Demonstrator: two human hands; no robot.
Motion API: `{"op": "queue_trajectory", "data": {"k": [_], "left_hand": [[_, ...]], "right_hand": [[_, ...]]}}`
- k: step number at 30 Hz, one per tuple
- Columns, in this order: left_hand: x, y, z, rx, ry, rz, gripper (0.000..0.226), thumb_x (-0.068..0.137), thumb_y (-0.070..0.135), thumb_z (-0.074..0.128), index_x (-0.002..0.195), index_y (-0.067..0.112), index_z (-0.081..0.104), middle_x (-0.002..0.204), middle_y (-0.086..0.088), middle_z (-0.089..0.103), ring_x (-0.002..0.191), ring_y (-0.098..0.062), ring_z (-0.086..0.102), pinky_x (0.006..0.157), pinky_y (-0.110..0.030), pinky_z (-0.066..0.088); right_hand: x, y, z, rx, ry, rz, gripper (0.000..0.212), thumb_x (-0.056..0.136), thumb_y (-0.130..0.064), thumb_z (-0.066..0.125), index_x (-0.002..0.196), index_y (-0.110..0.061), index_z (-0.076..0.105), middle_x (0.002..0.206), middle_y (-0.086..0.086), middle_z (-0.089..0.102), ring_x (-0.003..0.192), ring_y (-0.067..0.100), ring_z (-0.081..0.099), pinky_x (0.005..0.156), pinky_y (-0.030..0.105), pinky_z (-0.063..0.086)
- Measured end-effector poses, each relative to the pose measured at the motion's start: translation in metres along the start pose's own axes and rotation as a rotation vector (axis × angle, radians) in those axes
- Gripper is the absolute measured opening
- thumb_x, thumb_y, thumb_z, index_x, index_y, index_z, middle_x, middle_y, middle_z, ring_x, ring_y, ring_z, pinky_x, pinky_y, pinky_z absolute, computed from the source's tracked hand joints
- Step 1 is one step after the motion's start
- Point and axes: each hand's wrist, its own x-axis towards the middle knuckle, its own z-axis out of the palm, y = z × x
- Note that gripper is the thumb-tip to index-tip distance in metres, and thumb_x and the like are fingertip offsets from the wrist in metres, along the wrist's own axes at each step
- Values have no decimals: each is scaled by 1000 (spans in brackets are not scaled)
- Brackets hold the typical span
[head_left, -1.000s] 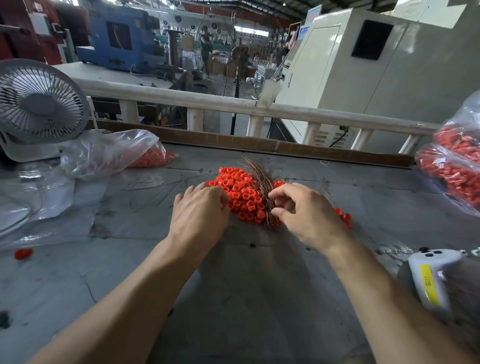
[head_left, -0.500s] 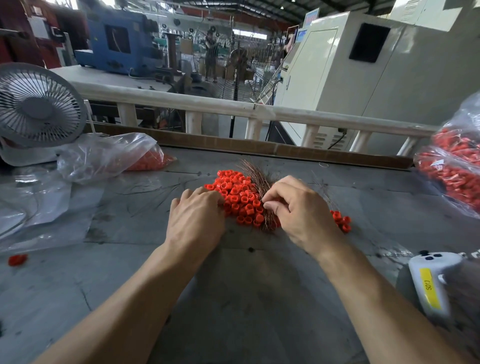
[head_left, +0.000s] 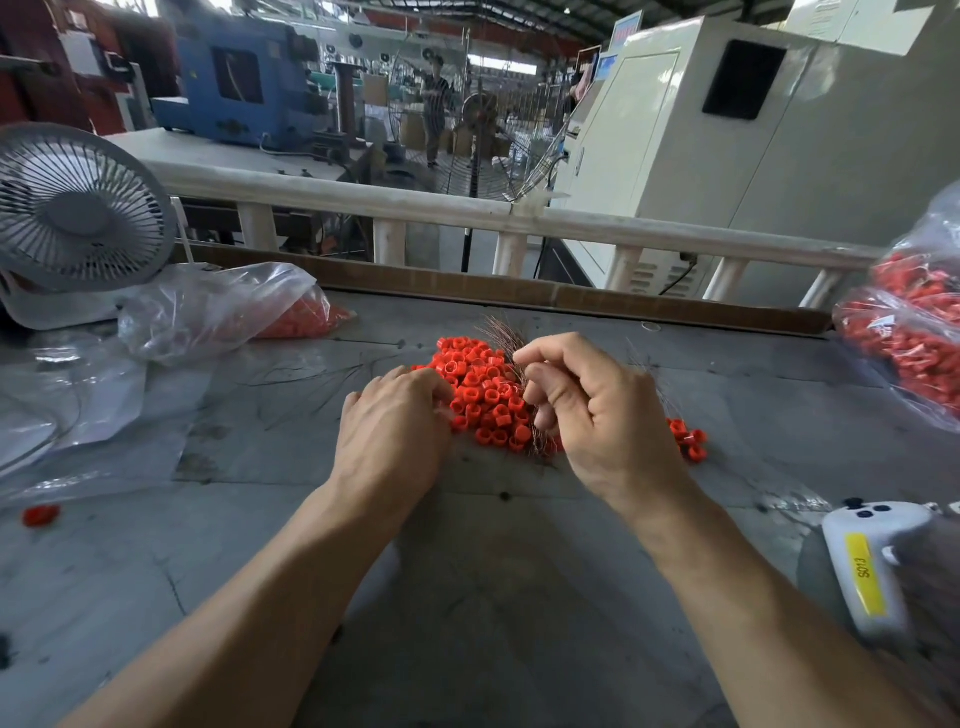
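1. A grey, scuffed bench (head_left: 493, 597) spreads beneath the fingers (head_left: 556, 351), edged on its far side by a brown cardboard strip (head_left: 519, 293).
2. Beyond the fingers, past that strip, a pale railing (head_left: 415, 203) crosses on short posts.
3. Far left of the fingers stands a grey desk fan (head_left: 78, 208).
4. Behind the railing, right of the fingers, rises a cream machine cabinet (head_left: 779, 166); left of them, a blue machine (head_left: 234, 88).
5. Straight ahead, a pedestal fan (head_left: 475, 150) stands under a daylit steel roof (head_left: 519, 13).
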Motion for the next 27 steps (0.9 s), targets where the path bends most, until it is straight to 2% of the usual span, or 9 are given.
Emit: {"op": "queue_trajectory", "data": {"k": [6, 8, 11, 14, 18, 20, 22, 27], "left_hand": [[-2, -2, 1, 71, -21, -40, 13, 88, 37, 73, 100, 33, 71, 109, 5, 66, 109, -23, 58, 94, -38, 40], [-3, -2, 1, 83, -18, -37, 10, 88, 37, 74, 98, 34, 73, 107, 6, 66, 108, -22, 59, 93, -37, 41], [-1, 1, 1, 59, 14, -34, 8, 88, 34, 74, 96, 32, 72, 100, 9, 68, 100, -20, 62, 89, -37, 45], [0, 8, -1, -193, 25, -78, 9, 89, 29, 75, 97, 33, 71, 89, 12, 69, 85, -12, 66, 77, -33, 53], [-3, 23, -6, -732, -54, -126, 16, 90, 13, 76, 99, 27, 75, 82, 4, 74, 68, -6, 67, 61, -22, 54], [-6, 30, -11, -981, -108, -150, 19, 91, 2, 72, 103, 17, 77, 80, -2, 73, 66, -9, 65, 61, -22, 55], [-7, 34, -13, -1132, -156, -162, 22, 93, -3, 68, 106, 11, 76, 83, -8, 72, 70, -14, 65, 67, -28, 57], [-9, 36, -15, -1270, -219, -177, 24, 95, -5, 62, 109, 9, 76, 91, -11, 73, 76, -16, 69, 72, -29, 59]], "right_hand": [[-1, 2, 1, 22, -49, 52, 36, 103, -1, 55, 134, -15, 66, 92, -7, 72, 77, 16, 69, 73, 27, 59], [-2, 2, 3, 55, -43, 91, 31, 102, -2, 58, 128, -15, 67, 95, -9, 76, 82, 14, 72, 76, 30, 61], [-4, 4, 4, 105, -19, 157, 14, 100, -10, 65, 109, -19, 71, 92, -9, 79, 85, 12, 75, 73, 35, 63], [-4, 3, 4, 121, 4, 186, 15, 100, -14, 66, 103, -27, 72, 85, -11, 78, 80, 10, 76, 65, 30, 62], [-4, 3, 3, 69, 22, 169, 18, 102, -17, 63, 109, -31, 74, 82, -13, 74, 74, 11, 73, 65, 21, 58], [-4, 3, 3, 39, 21, 170, 19, 103, -17, 63, 113, -29, 73, 85, -15, 75, 79, 7, 72, 69, 19, 57], [-3, 2, 3, 52, 25, 181, 18, 101, -16, 65, 114, -27, 72, 89, -16, 77, 85, 1, 73, 73, 14, 54], [-4, 1, 3, 124, 31, 206, 6, 98, -20, 70, 101, -26, 71, 82, -13, 77, 75, 7, 75, 66, 17, 56]]}}
